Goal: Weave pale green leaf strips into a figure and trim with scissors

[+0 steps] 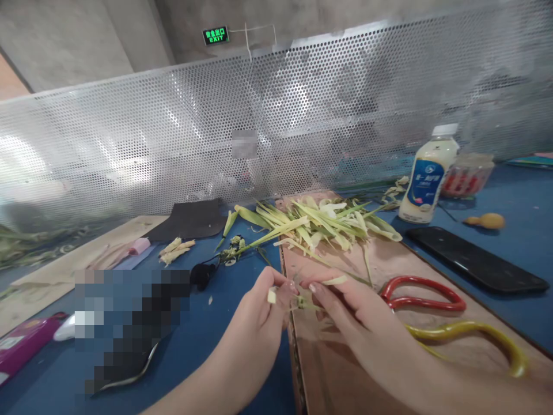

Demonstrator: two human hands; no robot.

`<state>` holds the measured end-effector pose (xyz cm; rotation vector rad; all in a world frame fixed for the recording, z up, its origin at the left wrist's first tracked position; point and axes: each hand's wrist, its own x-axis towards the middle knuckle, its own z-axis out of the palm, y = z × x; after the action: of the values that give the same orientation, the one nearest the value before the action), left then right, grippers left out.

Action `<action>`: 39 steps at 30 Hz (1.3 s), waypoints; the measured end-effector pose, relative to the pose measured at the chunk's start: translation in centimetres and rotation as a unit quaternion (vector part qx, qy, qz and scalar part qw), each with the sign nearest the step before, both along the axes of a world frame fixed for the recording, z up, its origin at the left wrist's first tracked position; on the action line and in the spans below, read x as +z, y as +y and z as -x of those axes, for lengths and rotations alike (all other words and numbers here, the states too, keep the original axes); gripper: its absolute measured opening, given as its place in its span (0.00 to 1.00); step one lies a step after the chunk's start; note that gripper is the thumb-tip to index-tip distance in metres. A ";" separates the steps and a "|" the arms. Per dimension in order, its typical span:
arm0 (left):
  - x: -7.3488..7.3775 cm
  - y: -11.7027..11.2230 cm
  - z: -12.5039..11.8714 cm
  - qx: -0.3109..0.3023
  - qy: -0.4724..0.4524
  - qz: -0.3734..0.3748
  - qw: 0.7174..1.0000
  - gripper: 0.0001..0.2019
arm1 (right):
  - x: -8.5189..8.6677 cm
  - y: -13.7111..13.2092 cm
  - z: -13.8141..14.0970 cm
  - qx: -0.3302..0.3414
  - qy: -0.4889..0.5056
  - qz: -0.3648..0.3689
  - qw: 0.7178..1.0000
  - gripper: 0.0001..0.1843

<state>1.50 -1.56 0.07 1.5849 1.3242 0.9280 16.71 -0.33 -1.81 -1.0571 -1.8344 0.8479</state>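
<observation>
My left hand (263, 314) and my right hand (354, 311) meet over the left edge of a brown board (319, 374). Between their fingertips is a small bundle of pale green leaf strips (301, 302), pinched from both sides; its exact shape is partly hidden. One strip end pokes out of each hand. Beyond the hands lies a loose pile of yellow-green leaf strips (319, 222). Beside my right wrist, scissors show a red handle loop (432, 308) and a yellow one (479, 328); their blades are hidden.
On the blue table (220, 351) stand a milk-drink bottle (427, 176) and a clear tub (469, 176). A black phone (475, 259) overlaps the right side. Leftward lie a small green knotted leaf piece (235, 246), pale twisted pieces (176, 251) and a purple object (28, 346). A perforated metal screen (194, 132) stands behind.
</observation>
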 end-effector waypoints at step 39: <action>0.1 -0.2 -0.1 0.016 -0.035 -0.012 0.999 0.14 | 0.6 -0.2 0.1 0.060 -0.015 0.035 0.997 0.04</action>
<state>1.56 -1.80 0.15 1.5387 1.2976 1.0141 16.60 -0.48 -1.25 -1.0172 -1.9207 0.9780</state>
